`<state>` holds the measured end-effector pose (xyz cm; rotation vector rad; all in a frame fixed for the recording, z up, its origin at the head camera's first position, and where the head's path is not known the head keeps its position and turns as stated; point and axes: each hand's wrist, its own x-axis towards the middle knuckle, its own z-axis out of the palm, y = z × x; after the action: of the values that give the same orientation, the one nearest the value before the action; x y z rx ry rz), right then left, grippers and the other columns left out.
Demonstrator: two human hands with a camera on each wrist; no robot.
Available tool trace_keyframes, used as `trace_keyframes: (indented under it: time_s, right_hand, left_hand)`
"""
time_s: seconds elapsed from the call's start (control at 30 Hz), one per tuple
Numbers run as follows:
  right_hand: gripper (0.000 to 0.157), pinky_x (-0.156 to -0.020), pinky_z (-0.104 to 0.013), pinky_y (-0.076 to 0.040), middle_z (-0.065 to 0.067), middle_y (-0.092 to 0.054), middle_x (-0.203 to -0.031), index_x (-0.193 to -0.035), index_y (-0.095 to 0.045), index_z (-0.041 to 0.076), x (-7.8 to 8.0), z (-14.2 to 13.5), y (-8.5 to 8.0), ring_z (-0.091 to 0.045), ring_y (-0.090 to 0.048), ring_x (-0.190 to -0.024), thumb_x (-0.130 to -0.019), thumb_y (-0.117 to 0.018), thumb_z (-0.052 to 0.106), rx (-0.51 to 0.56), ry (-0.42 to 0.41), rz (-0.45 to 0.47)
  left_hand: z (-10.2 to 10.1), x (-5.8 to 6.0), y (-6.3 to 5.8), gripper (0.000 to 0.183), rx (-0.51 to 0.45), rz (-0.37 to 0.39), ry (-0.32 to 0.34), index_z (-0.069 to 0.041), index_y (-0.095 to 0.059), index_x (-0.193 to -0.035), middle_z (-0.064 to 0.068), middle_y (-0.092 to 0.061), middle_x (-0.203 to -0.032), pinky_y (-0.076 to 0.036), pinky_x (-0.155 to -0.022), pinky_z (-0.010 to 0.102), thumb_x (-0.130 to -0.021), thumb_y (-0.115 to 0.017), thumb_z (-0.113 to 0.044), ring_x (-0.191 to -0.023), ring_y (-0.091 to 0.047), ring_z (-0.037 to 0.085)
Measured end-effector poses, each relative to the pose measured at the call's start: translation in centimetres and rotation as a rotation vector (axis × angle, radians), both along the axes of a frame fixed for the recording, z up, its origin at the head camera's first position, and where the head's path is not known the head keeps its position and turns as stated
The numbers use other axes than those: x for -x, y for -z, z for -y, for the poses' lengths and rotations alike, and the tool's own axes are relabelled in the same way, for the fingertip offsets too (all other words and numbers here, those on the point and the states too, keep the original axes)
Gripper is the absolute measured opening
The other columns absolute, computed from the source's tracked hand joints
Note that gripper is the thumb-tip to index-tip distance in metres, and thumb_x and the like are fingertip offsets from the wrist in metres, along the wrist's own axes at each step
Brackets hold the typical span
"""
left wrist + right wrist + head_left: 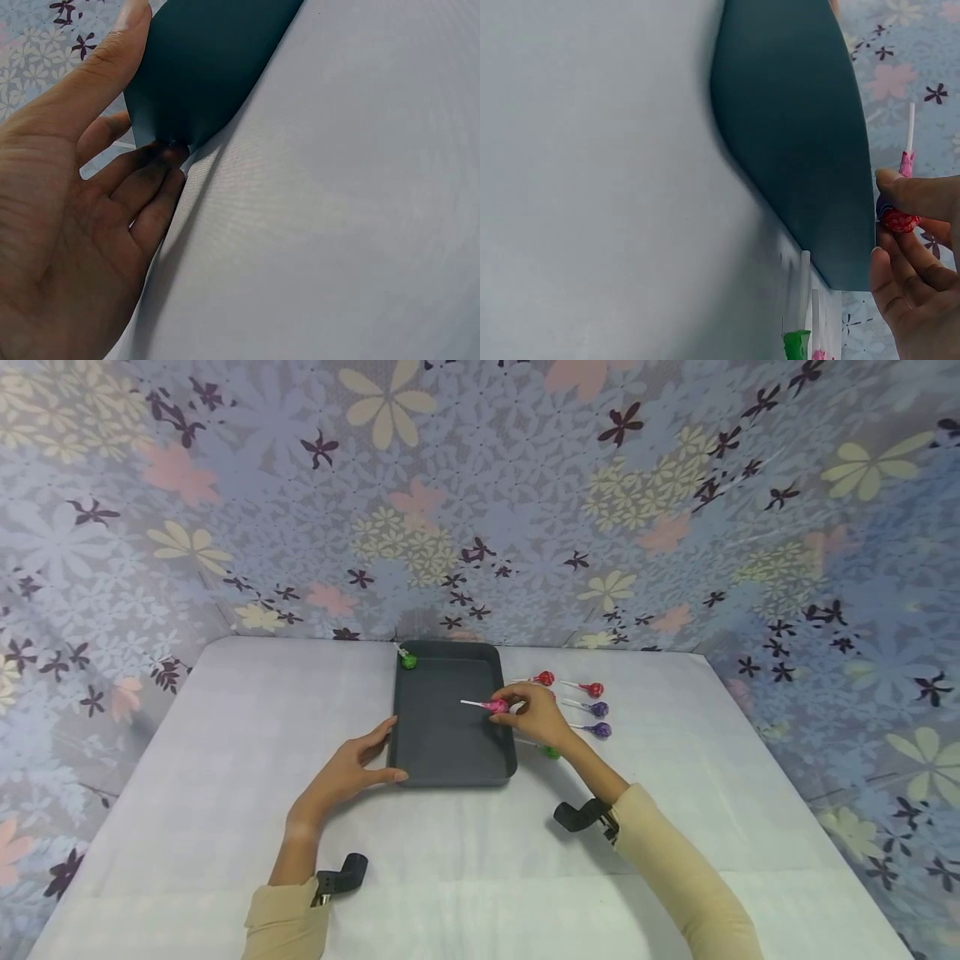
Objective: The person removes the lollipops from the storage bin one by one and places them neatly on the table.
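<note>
A dark grey rectangular tray [450, 735] stands on the white-covered table. At its left side near the front corner, my left hand [351, 770] holds it; in the left wrist view the fingers [142, 180] curl at the tray's lower edge and the thumb lies along its wall. My right hand [536, 714] pinches a pink lollipop [498, 706] by its wrapped head over the tray's right side, the white stick pointing left. One green lollipop [408, 661] lies in the tray's back left corner, its stick over the rim.
Right of the tray lie red lollipops [596, 690], purple lollipops [598, 709] and a green lollipop [552, 752], partly hidden by my right hand. Flowered cloth [465, 527] hangs behind the table [450, 860] and at its sides.
</note>
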<state>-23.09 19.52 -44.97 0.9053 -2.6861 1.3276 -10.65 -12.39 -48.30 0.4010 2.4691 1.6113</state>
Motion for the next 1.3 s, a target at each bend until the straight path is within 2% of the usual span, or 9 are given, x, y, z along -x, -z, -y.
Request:
trace_keyframes:
  time_s: [0.17,0.3,0.63,0.83,1.0,1.3]
  right_hand:
    - [0.031,-0.068,-0.026,-0.058,-0.01,-0.072,-0.099,-0.105,-0.074,0.003,-0.7,-0.6,-0.1,-0.022,-0.066,-0.088,-0.077,-0.084,0.012,-0.002,0.017,-0.011]
    - [0.03,-0.066,-0.024,-0.057,-0.009,-0.071,-0.1,-0.104,-0.074,0.005,-1.3,-1.5,-0.3,-0.02,-0.065,-0.086,-0.077,-0.084,0.013,0.004,0.039,0.001]
    - [0.026,-0.072,-0.025,-0.057,-0.011,-0.069,-0.096,-0.104,-0.073,0.003,-2.4,-5.3,0.0,-0.019,-0.063,-0.084,-0.079,-0.081,0.007,0.009,0.101,0.037]
    - [0.027,-0.072,-0.023,-0.058,-0.013,-0.071,-0.102,-0.106,-0.073,0.002,-3.1,-7.4,0.1,-0.023,-0.064,-0.089,-0.08,-0.08,0.007,0.002,0.146,0.064]
    - [0.027,-0.07,-0.022,-0.058,-0.014,-0.071,-0.101,-0.105,-0.073,0.004,-3.6,-9.4,0.6,-0.023,-0.066,-0.087,-0.08,-0.08,0.007,-0.012,0.179,0.056]
    - [0.033,-0.073,-0.02,-0.059,-0.017,-0.072,-0.098,-0.108,-0.07,-0.002,-4.6,-12.4,1.5,-0.021,-0.067,-0.086,-0.079,-0.081,0.006,-0.015,0.233,0.058]
  left_hand:
    - [0.0,-0.1,0.0,0.092,-0.003,-0.013,0.005,-0.011,-0.024,-0.156,0.017,-0.02,-0.161,-0.031,-0.118,0.05,-0.084,-0.078,-0.029,-0.143,-0.03,0.04]
    - [0.0,-0.1,0.0,0.092,0.003,-0.015,0.005,-0.011,-0.024,-0.156,0.017,-0.02,-0.161,-0.031,-0.117,0.05,-0.084,-0.078,-0.029,-0.143,-0.03,0.04]
    - [-0.2,0.0,-0.1,0.093,0.007,-0.01,0.0,-0.014,-0.023,-0.157,0.015,-0.019,-0.161,-0.03,-0.118,0.05,-0.083,-0.078,-0.031,-0.143,-0.031,0.039]
    - [-0.2,-0.1,0.3,0.093,0.009,-0.009,-0.009,-0.015,-0.023,-0.157,0.015,-0.018,-0.161,-0.03,-0.118,0.05,-0.083,-0.078,-0.032,-0.144,-0.029,0.039]
    - [-0.3,-0.1,0.4,0.093,0.013,-0.008,-0.005,-0.014,-0.023,-0.157,0.016,-0.018,-0.161,-0.03,-0.118,0.051,-0.083,-0.077,-0.033,-0.144,-0.029,0.039]
    - [-0.2,-0.2,0.3,0.093,0.022,0.005,-0.012,-0.016,-0.022,-0.157,0.016,-0.018,-0.161,-0.029,-0.118,0.053,-0.084,-0.077,-0.033,-0.144,-0.029,0.04]
